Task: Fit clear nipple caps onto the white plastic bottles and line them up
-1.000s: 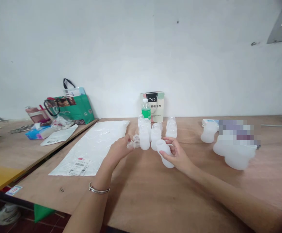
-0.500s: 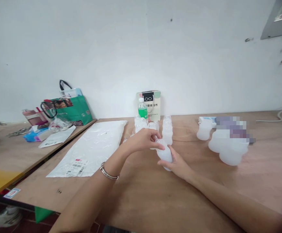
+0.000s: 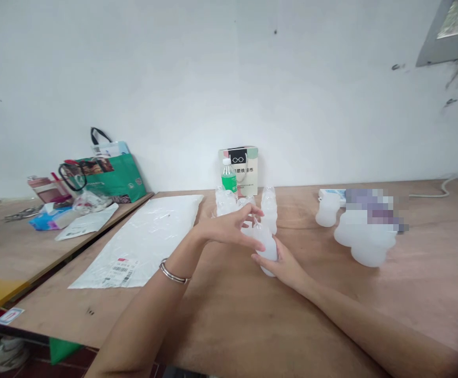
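Observation:
A milky-white plastic bottle [image 3: 267, 242] with a waisted body stands slightly tilted over the table. My right hand [image 3: 286, 262] is closed round its lower part. Over the bottle's top arches my left hand [image 3: 237, 227], fingers apart; the thumb lies near or against the bottle's side. Just behind the hands, several similar bottles with clear domed tops [image 3: 269, 210] stand together, partly hidden by my left hand. To the right is another group of milky bottles [image 3: 367, 252], with one bottle [image 3: 327, 210] a little apart from them.
A flat white plastic mailer [image 3: 150, 236] lies left of my arm. At the wall stand a green-labelled drink bottle [image 3: 229, 178] and a paper bag [image 3: 248, 170]. A green tote bag [image 3: 114, 178] and a tissue pack [image 3: 51, 218] occupy the left table. A white cable [image 3: 441, 194] runs at far right.
My left hand's fingers have spread and lifted off the bottle's top. My right hand still holds the bottle. The whole view has shifted slightly.

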The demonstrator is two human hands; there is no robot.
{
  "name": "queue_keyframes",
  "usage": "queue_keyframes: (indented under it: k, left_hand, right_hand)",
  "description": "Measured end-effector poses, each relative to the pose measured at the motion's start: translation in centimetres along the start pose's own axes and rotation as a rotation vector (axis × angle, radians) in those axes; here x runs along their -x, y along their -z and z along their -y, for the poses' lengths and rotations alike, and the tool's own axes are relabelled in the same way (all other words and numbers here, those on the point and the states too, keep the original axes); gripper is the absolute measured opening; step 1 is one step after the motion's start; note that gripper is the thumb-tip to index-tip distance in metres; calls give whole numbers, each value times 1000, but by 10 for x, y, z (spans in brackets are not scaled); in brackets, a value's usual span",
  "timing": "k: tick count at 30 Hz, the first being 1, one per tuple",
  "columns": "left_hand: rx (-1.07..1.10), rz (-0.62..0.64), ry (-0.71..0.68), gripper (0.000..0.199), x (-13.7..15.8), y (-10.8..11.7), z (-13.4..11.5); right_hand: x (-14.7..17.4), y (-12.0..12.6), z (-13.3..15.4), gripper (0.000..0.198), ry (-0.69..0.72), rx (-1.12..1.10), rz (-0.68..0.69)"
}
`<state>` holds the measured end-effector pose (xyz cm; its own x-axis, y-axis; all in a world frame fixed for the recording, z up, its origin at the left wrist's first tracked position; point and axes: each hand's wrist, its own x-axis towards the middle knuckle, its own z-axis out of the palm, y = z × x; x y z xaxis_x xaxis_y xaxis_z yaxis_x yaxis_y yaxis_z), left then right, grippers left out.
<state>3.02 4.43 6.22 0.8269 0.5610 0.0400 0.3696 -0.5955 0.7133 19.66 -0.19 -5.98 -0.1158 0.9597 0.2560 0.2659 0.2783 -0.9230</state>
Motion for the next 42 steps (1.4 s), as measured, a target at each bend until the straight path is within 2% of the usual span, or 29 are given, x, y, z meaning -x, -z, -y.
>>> queue_keyframes:
  k: [2, 7, 9, 13, 18, 21, 24, 29, 34, 36, 40, 42]
  left_hand:
    - [-65, -102, 40, 64, -3, -5, 3]
    - [-216, -171, 104, 62, -5, -5, 3]
    - [-217, -172, 93, 64, -3, -4, -2]
    - [-197, -90, 61, 73, -4, -4, -7]
    - [-323, -231, 177, 73, 2, 9, -7]
    - [-263, -126, 125, 67, 11, 14, -18]
    - [-249, -48, 89, 57, 12, 8, -29]
    - [-353, -61, 168, 47, 7, 1, -23]
    - [-371, -83, 222, 39, 15, 19, -19]
    - [-415, -138, 246, 34, 18, 25, -18]
    - [-612, -459, 269, 32, 16, 26, -12]
    - [-639, -487, 202, 39, 11, 20, -8]
  right_hand:
    - [1, 0, 0, 45, 18, -11, 1]
    - [2, 1, 1, 45, -13, -71, -76]
    - [2, 1, 2, 47, -11, -98, -86]
    - [3, 1, 2, 44, 4, -124, -76]
    - [5, 1, 4, 36, -22, -74, -107]
    - [5, 1, 5, 38, 5, -82, -82]
    - [6, 0, 4, 39, 12, -90, -56]
    - [8, 0, 2, 37, 20, -96, -12]
    - [8, 0, 3, 36, 30, -77, -28]
    - [8, 1, 3, 39, 32, -96, -59]
    - [6, 0, 4, 52, 55, -237, -62]
    - [6, 0, 3, 57, 71, -272, -55]
